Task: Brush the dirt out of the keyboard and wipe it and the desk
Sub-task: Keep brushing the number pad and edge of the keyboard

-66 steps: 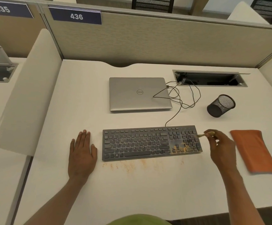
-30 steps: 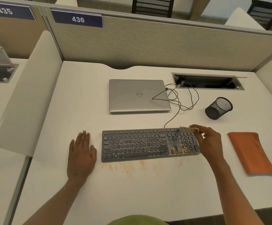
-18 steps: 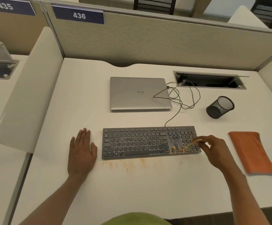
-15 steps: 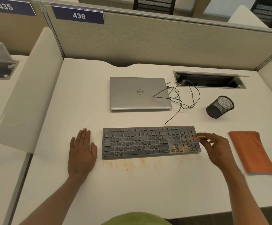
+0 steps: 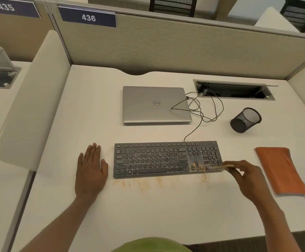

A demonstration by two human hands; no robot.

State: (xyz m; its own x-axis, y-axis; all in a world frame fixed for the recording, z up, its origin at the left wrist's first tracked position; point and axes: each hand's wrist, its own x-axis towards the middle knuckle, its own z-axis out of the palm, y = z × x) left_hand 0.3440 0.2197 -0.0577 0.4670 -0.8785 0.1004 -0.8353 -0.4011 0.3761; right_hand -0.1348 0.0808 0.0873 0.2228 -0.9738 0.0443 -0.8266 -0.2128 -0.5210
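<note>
Keyboard (image 5: pixel 168 159) lies flat, mid-bench (image 5: pixel 148 215), cable attached. Right hand (image 5: pixel 246 177): fingers pinch a thin brush (image 5: pixel 227 166) at the keyboard's lower right corner; its bristles are blurred. Left hand (image 5: pixel 90 171): fingers straight and released, palm flat on the bench just beside the keyboard's left end. Orange dirt (image 5: pixel 197 168) sits on the arrow keys, with more scattered on the bench along the front edge. Judgement: brushing part done, left keys look clean; wiping not begun. Orange pouch (image 5: pixel 281 170) lies untouched at right.

My brush (image 5: pixel 227 166) — mostly blur
My right hand (image 5: pixel 246 177) hides most of its handle; bristles smear over the keyboard (image 5: pixel 166 159) corner — key legends too small.
</note>
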